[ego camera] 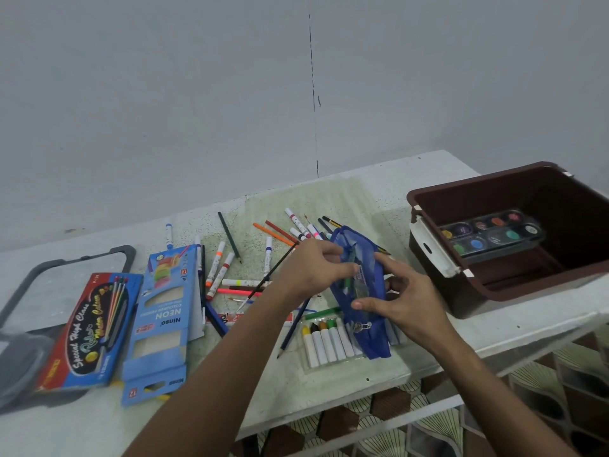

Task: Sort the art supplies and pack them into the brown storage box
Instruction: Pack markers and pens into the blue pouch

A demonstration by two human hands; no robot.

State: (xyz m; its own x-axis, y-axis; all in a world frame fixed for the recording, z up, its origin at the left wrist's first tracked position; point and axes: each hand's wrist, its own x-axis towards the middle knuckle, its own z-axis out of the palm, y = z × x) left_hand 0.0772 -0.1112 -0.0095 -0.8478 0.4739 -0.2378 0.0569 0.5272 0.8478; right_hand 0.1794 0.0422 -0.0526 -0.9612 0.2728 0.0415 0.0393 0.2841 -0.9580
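Observation:
A blue mesh pencil pouch (362,311) is held up over the table between both hands. My left hand (309,272) pinches its open top edge, and a black paintbrush (267,278) sticks out from under this hand to the lower left. My right hand (405,298) grips the pouch's side with thumb and fingers. The brown storage box (494,291) stands at the right with a watercolour palette (491,235) inside. Loose markers and pencils (227,265) lie scattered on the table. A pack of paint tubes (326,341) lies under the pouch.
Two blue pencil boxes (161,321) and a red-and-blue pencil box (89,328) lie at the left, next to a grey-framed lid (66,262). The table's front edge (329,420) runs diagonally; patterned floor shows below. A wall stands behind.

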